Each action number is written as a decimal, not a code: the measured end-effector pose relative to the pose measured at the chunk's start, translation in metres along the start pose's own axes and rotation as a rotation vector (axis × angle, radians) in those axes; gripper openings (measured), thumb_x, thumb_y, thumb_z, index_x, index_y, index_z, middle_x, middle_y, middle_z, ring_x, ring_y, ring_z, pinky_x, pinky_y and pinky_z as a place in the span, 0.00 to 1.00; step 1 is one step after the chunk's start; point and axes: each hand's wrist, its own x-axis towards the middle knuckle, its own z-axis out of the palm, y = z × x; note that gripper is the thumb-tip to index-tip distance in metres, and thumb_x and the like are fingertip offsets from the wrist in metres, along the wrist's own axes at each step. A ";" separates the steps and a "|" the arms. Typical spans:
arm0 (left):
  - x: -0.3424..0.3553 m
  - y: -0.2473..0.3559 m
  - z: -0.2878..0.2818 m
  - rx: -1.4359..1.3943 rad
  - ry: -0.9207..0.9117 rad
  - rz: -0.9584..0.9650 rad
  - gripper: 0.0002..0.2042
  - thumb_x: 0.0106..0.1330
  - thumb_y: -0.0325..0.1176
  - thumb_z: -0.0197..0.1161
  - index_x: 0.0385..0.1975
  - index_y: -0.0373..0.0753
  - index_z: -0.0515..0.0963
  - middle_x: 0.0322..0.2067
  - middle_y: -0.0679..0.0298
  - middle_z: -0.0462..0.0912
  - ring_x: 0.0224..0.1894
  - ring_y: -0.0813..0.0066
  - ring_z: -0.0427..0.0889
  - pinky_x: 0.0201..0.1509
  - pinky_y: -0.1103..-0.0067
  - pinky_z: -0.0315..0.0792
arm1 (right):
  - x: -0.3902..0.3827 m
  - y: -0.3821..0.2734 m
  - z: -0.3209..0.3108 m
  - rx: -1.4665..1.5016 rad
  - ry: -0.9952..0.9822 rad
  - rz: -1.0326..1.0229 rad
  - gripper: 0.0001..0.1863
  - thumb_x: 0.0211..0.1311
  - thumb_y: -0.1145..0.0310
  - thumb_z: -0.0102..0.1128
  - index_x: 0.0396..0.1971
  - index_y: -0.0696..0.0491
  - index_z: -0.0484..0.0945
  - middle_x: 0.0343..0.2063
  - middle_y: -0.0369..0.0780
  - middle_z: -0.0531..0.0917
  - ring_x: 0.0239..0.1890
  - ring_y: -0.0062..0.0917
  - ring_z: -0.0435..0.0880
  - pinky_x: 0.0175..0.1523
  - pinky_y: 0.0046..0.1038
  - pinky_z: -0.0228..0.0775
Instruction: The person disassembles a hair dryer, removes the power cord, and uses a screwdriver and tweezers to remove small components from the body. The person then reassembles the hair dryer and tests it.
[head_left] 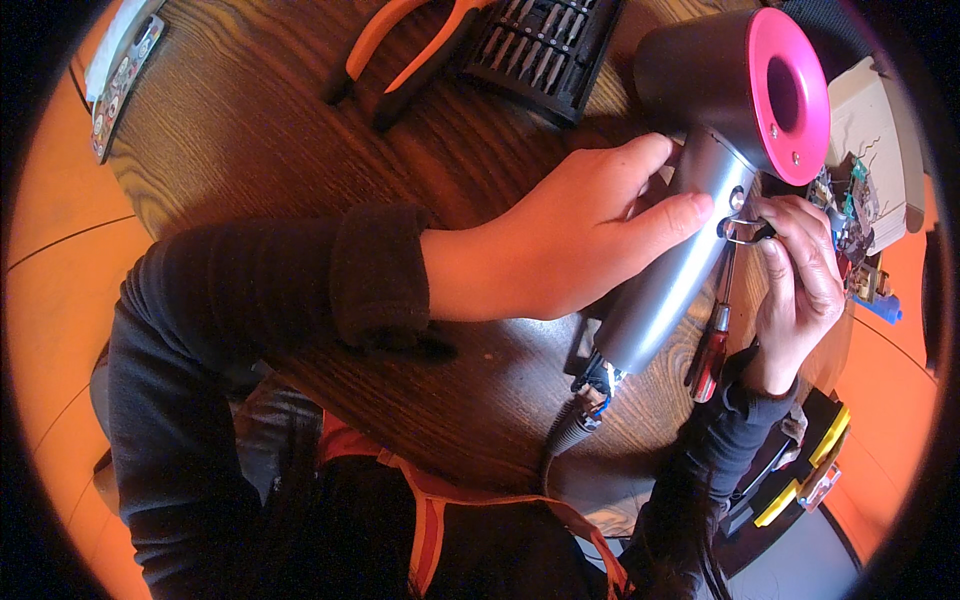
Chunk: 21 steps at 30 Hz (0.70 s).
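A hair dryer (700, 75) with a dark grey head, a bright pink ring (815, 75) and a silver handle (660, 300) is held tilted over the table. My left hand (590, 225) is wrapped round the upper handle, thumb across its front. My right hand (805, 265) pinches a small thin metal piece with a dark end (745, 232) against the openings in the handle's side; its exact kind is unclear. At the handle's lower end, loose wires (598, 378) come out above the cable's ribbed sleeve (572, 422). The fingers of my left hand behind the handle are partly hidden.
A red-handled screwdriver (712, 365) lies beside the handle. Orange-and-black pliers (440, 50) and a black case of driver bits (540, 45) lie at the far side. An open box (900, 150) and electronic parts (855, 210) are at right, near a black-and-yellow toolbox (790, 470).
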 end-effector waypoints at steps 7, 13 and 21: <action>0.007 -0.006 0.009 0.153 0.138 0.066 0.17 0.52 0.39 0.66 0.24 0.30 0.70 0.18 0.55 0.77 0.21 0.72 0.78 0.25 0.78 0.71 | 0.002 -0.004 -0.003 -0.051 0.008 -0.035 0.11 0.44 0.79 0.63 0.32 0.59 0.80 0.32 0.40 0.82 0.40 0.31 0.78 0.49 0.30 0.67; 0.008 -0.003 0.012 0.123 0.163 0.026 0.14 0.51 0.36 0.64 0.22 0.30 0.70 0.18 0.54 0.77 0.22 0.70 0.79 0.26 0.76 0.71 | 0.002 -0.006 -0.002 -0.067 -0.008 -0.039 0.12 0.43 0.80 0.62 0.32 0.59 0.80 0.31 0.40 0.82 0.39 0.31 0.78 0.49 0.30 0.67; 0.007 -0.003 0.014 0.120 0.168 0.019 0.15 0.52 0.37 0.64 0.24 0.30 0.70 0.18 0.54 0.76 0.21 0.71 0.79 0.25 0.77 0.71 | 0.001 -0.002 -0.014 -0.046 0.084 0.022 0.11 0.44 0.82 0.61 0.33 0.62 0.80 0.32 0.42 0.82 0.40 0.31 0.78 0.51 0.31 0.66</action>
